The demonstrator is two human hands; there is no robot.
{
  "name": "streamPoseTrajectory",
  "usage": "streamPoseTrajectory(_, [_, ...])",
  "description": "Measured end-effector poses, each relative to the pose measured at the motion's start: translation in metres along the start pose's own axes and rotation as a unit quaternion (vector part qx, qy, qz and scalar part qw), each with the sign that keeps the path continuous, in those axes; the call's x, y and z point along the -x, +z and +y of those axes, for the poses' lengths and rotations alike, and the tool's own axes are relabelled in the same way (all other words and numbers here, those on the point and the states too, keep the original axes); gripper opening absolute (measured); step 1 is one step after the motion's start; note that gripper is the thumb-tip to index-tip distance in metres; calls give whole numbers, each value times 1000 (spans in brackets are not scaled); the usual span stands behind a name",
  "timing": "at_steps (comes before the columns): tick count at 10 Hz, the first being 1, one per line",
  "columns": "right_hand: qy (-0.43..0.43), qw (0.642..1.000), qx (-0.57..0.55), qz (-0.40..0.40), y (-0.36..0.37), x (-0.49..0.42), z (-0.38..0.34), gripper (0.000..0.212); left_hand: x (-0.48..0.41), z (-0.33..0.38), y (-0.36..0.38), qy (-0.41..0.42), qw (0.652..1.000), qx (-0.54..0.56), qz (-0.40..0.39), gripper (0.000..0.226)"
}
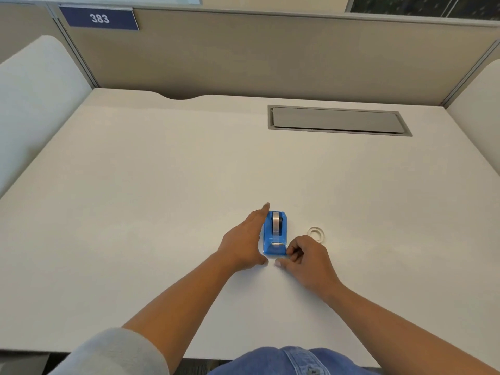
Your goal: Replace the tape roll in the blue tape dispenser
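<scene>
A small blue tape dispenser [275, 234] stands on the white desk [162, 198], its cutter end toward me, with a roll of clear tape seated in it. My left hand [244, 240] lies flat against the dispenser's left side, fingers stretched along it. My right hand [307, 259] rests by the front right corner, fingers curled, thumb on the desk; whether it touches the dispenser is unclear. A loose clear tape roll [315, 234] lies flat on the desk just right of the dispenser, beyond my right hand.
A grey cable hatch [338, 120] is set into the desk at the back right. Beige partition walls [270, 55] close the desk at the back and sides, with a blue sign reading 383 [99, 18]. The desk's near edge runs by my lap.
</scene>
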State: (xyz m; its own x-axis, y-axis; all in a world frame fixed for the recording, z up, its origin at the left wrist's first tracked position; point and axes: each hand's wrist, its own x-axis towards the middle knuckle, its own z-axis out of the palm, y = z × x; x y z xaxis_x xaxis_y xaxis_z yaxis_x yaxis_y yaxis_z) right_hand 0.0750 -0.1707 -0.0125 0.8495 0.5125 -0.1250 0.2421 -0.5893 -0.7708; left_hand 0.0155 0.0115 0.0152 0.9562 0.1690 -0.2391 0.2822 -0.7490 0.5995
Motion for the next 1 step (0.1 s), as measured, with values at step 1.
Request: streamPoseTrajectory(1, [-44,999,-4,10,1,15,7,29,15,-5,6,-31,999,0,12,126])
